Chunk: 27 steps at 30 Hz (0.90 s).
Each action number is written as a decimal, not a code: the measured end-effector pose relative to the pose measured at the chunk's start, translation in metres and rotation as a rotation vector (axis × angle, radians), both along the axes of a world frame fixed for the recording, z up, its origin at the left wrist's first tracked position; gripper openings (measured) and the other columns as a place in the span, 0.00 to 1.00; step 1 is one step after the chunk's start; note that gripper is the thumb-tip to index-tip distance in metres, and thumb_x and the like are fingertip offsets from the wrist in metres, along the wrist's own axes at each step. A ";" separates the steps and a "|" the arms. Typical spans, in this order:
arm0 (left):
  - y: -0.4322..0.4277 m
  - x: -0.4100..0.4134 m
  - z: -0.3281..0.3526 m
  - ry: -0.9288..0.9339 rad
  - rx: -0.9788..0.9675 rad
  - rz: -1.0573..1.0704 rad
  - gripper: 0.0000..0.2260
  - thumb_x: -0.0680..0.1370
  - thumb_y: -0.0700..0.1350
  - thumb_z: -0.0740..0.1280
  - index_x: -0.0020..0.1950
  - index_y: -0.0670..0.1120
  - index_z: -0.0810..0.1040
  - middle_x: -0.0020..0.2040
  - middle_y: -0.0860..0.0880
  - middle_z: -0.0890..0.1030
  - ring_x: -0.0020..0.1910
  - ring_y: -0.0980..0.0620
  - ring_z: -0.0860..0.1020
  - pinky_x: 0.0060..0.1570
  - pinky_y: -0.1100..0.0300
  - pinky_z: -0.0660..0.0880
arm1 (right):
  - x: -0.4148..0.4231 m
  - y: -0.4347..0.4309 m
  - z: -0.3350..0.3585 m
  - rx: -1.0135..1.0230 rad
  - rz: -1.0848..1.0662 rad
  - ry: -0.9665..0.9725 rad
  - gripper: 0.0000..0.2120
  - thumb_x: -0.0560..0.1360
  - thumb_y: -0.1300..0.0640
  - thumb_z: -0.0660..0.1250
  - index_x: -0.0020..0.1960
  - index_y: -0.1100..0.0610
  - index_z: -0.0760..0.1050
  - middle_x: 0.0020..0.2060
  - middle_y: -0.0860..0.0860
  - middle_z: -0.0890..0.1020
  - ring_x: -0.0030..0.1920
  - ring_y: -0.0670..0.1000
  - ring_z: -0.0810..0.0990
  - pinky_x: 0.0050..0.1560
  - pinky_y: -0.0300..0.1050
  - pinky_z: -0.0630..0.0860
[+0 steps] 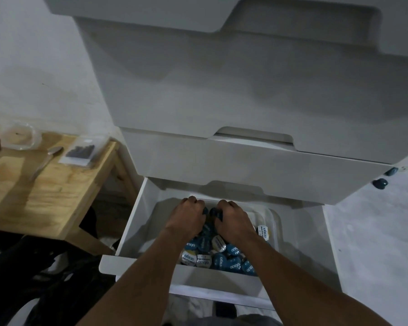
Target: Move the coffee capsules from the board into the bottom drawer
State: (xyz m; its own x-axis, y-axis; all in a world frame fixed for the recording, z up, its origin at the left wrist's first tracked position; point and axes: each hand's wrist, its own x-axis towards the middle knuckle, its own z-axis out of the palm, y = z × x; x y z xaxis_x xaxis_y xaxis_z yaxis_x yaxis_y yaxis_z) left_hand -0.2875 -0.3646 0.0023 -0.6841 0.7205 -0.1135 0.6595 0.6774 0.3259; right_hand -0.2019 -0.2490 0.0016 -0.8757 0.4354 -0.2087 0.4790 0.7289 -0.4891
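Observation:
The bottom drawer (137, 222) of a white cabinet stands pulled open below me. Inside it lies a clear tray with a heap of blue and white coffee capsules (219, 255). Both my hands reach down into the drawer side by side. My left hand (189, 217) has its fingers curled around dark blue capsules. My right hand (231, 220) also grips blue capsules, one showing between the two hands (213, 211). The fingertips are hidden under the hands. Two loose blue capsules (380, 183) lie on the floor at the right.
A wooden board (45, 196) on a low stand sits to the left, carrying a spoon (46, 161), a clear bag of dark items (80, 151) and a clear plastic container (19, 136). The drawer above (245, 161) overhangs the open one. Dark fabric lies at the lower left.

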 end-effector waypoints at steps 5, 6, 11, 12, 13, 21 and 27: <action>-0.001 -0.002 -0.002 0.002 0.004 -0.020 0.11 0.78 0.41 0.63 0.60 0.43 0.75 0.59 0.44 0.75 0.56 0.48 0.74 0.59 0.56 0.74 | -0.001 0.000 0.002 0.014 -0.007 0.008 0.08 0.77 0.57 0.62 0.55 0.57 0.73 0.51 0.56 0.78 0.52 0.58 0.77 0.51 0.50 0.75; -0.002 -0.002 -0.002 0.003 0.002 -0.023 0.12 0.78 0.40 0.64 0.61 0.43 0.75 0.60 0.44 0.74 0.57 0.48 0.73 0.60 0.56 0.73 | -0.001 0.000 0.002 0.017 -0.005 0.007 0.09 0.77 0.58 0.62 0.56 0.57 0.73 0.51 0.56 0.78 0.52 0.58 0.77 0.51 0.50 0.75; -0.005 -0.004 0.000 0.007 -0.011 -0.025 0.12 0.77 0.40 0.65 0.61 0.43 0.75 0.60 0.45 0.74 0.57 0.49 0.74 0.60 0.56 0.74 | -0.001 -0.002 0.002 0.011 -0.005 0.003 0.09 0.76 0.61 0.62 0.56 0.58 0.73 0.51 0.57 0.79 0.52 0.59 0.77 0.50 0.49 0.74; -0.005 -0.004 0.001 0.007 -0.013 -0.024 0.12 0.77 0.40 0.65 0.60 0.43 0.75 0.60 0.45 0.74 0.56 0.49 0.74 0.59 0.55 0.74 | -0.002 -0.002 0.002 0.010 -0.003 0.002 0.09 0.76 0.61 0.62 0.56 0.58 0.73 0.51 0.57 0.79 0.52 0.59 0.78 0.50 0.48 0.74; -0.005 -0.005 0.003 0.009 -0.017 -0.022 0.11 0.77 0.40 0.65 0.60 0.43 0.75 0.59 0.45 0.74 0.55 0.48 0.75 0.59 0.55 0.75 | -0.003 -0.003 0.003 0.008 0.001 0.002 0.10 0.75 0.61 0.62 0.56 0.58 0.73 0.51 0.57 0.80 0.52 0.59 0.78 0.50 0.48 0.74; -0.007 -0.011 0.010 0.021 -0.068 -0.077 0.13 0.76 0.39 0.66 0.60 0.44 0.75 0.56 0.44 0.75 0.53 0.45 0.77 0.55 0.53 0.77 | -0.011 -0.008 0.003 0.000 -0.002 -0.019 0.12 0.73 0.64 0.63 0.57 0.58 0.73 0.51 0.58 0.81 0.52 0.59 0.78 0.50 0.48 0.74; -0.008 -0.013 0.013 0.042 -0.091 -0.125 0.13 0.75 0.39 0.66 0.60 0.43 0.76 0.57 0.43 0.75 0.54 0.45 0.77 0.56 0.53 0.77 | -0.013 -0.009 0.004 0.030 0.015 -0.013 0.11 0.74 0.63 0.64 0.57 0.58 0.73 0.51 0.58 0.79 0.52 0.59 0.78 0.50 0.46 0.73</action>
